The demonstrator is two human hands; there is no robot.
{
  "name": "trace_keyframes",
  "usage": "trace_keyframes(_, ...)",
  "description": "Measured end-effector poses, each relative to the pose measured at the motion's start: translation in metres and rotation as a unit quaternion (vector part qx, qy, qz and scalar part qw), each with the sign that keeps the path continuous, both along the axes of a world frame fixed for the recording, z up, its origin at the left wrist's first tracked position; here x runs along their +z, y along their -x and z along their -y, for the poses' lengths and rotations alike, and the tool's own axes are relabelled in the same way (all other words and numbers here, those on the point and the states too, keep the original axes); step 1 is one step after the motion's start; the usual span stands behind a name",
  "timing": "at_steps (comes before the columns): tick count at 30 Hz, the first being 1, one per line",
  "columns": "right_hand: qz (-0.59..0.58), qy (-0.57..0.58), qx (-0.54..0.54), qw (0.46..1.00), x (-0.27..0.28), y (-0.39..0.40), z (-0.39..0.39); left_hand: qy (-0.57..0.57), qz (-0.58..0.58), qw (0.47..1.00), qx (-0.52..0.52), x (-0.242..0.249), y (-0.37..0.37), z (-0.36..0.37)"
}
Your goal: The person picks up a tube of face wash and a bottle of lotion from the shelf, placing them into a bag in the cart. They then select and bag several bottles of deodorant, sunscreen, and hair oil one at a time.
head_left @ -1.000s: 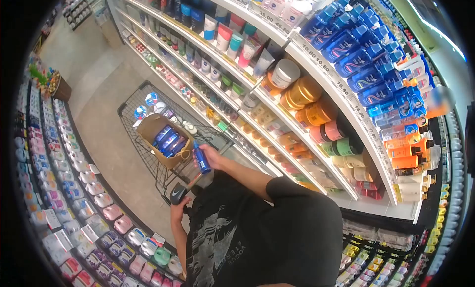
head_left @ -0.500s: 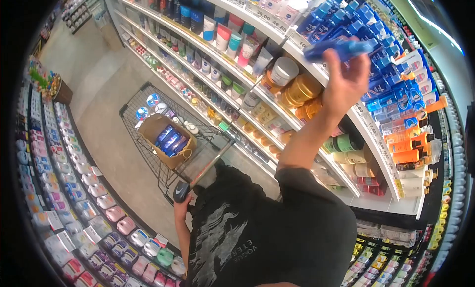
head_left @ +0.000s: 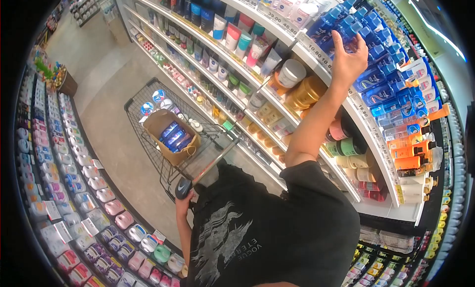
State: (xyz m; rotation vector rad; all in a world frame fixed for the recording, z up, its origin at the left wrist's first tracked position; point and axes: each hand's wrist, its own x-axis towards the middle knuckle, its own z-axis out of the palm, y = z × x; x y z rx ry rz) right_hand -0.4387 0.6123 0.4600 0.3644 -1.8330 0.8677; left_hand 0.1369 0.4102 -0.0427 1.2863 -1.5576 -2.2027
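Note:
My right hand [head_left: 349, 61] reaches to the upper shelf, thumb and fingers spread apart among the blue bottles [head_left: 377, 79]. Blue bottle tops show between and beyond the fingertips; the palm side is partly hidden. Down at the left, my left hand [head_left: 182, 206] is closed at the end of the shopping cart handle [head_left: 213, 164], right below a black item with a white swoosh [head_left: 183, 188]. In the wire cart [head_left: 148, 101] sits an open brown cardboard box [head_left: 175, 157] holding several dark blue packs [head_left: 174, 137]. White and blue containers [head_left: 158, 96] lie beyond the box.
Shelves of tubes [head_left: 232, 38] and jars [head_left: 292, 73] run along the right side, with a gold jar [head_left: 307, 93] below my right forearm. Orange bottles [head_left: 408, 152] stand farther right. Rows of detergent bottles [head_left: 114, 207] curve along the left, across the grey floor [head_left: 111, 123].
The blue bottle that was in my right hand is no longer seen held; the fingers are now spread by the shelf bottles. My left hand stays at the cart handle.

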Motion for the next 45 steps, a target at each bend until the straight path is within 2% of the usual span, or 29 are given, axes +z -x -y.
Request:
trace_keyframes(7, 0.023, -0.017, -0.010, 1.000, -0.010, 0.005, 0.006, -0.007, 0.018, 1.000, 0.014, 0.010, 0.004, -0.001)
trace_keyframes(19, 0.043, -0.030, -0.019, 0.998, -0.009, -0.002, 0.004, 0.001, 0.000, 1.000, 0.008, -0.002, 0.002, -0.001)
trace_keyframes(21, -0.022, -0.121, -0.107, 0.987, -0.008, -0.024, -0.004, -0.006, 0.019, 1.000, 0.007, -0.001, 0.002, 0.000)
trace_keyframes(23, 0.026, 0.018, 0.029, 0.999, 0.003, -0.083, 0.000, -0.005, 0.015, 1.000, 0.016, 0.002, 0.006, 0.001)
trace_keyframes(25, -0.035, 0.157, 0.132, 0.978, 0.003, -0.135, 0.016, -0.008, 0.017, 1.000, 0.020, 0.003, 0.003, -0.002)
trace_keyframes(26, -0.109, 0.191, 0.264, 0.939, -0.017, -0.145, 0.026, 0.001, 0.022, 1.000, 0.019, 0.003, 0.004, -0.002)
trace_keyframes(27, -0.128, 0.189, 0.324, 0.918, -0.036, -0.152, 0.038, 0.010, 0.027, 0.999, 0.017, 0.003, 0.005, -0.003)
trace_keyframes(29, -0.090, 0.121, 0.390, 0.908, -0.077, -0.167, 0.072, 0.009, 0.016, 1.000, 0.017, -0.005, 0.004, -0.005)
trace_keyframes(30, -0.026, 0.066, 0.428, 0.901, -0.098, -0.175, 0.090, 0.011, 0.003, 1.000, 0.022, -0.004, 0.004, -0.005)
trace_keyframes(31, 0.111, 0.028, 0.502, 0.857, -0.113, -0.192, 0.106, 0.013, 0.002, 1.000, 0.024, -0.003, 0.003, -0.005)
trace_keyframes(32, 0.197, -0.021, 0.534, 0.822, -0.155, -0.202, 0.125, 0.001, 0.024, 1.000, 0.017, -0.001, 0.003, -0.003)
trace_keyframes(33, 0.323, -0.170, 0.536, 0.761, -0.186, -0.211, 0.132, -0.010, 0.045, 0.999, 0.011, 0.001, 0.003, 0.000)
trace_keyframes(34, 0.242, -0.254, 0.554, 0.755, -0.240, -0.216, 0.141, -0.007, 0.046, 0.999, 0.014, 0.002, 0.003, 0.003)
trace_keyframes(36, 0.344, -0.498, 0.527, 0.597, -0.313, -0.218, 0.131, -0.040, 0.032, 0.999, 0.007, 0.002, 0.004, 0.004)
trace_keyframes(38, 0.390, -0.614, 0.482, 0.489, -0.403, -0.212, 0.117, -0.040, 0.037, 0.999, 0.004, 0.011, 0.008, 0.005)
trace_keyframes(39, 0.390, -0.613, 0.484, 0.487, -0.435, -0.211, 0.108, -0.037, 0.038, 0.999, 0.003, 0.015, 0.010, 0.007)
trace_keyframes(41, 0.407, -0.565, 0.466, 0.545, -0.471, -0.207, 0.082, -0.053, 0.059, 0.997, -0.002, 0.014, 0.011, 0.009)
trace_keyframes(43, 0.390, -0.549, 0.486, 0.557, -0.464, -0.201, 0.070, 0.000, 0.003, 1.000, 0.019, 0.013, 0.014, 0.007)
trace_keyframes(45, 0.383, -0.553, 0.496, 0.549, -0.477, -0.199, 0.070, -0.022, 0.060, 0.998, 0.002, 0.005, 0.008, 0.010)
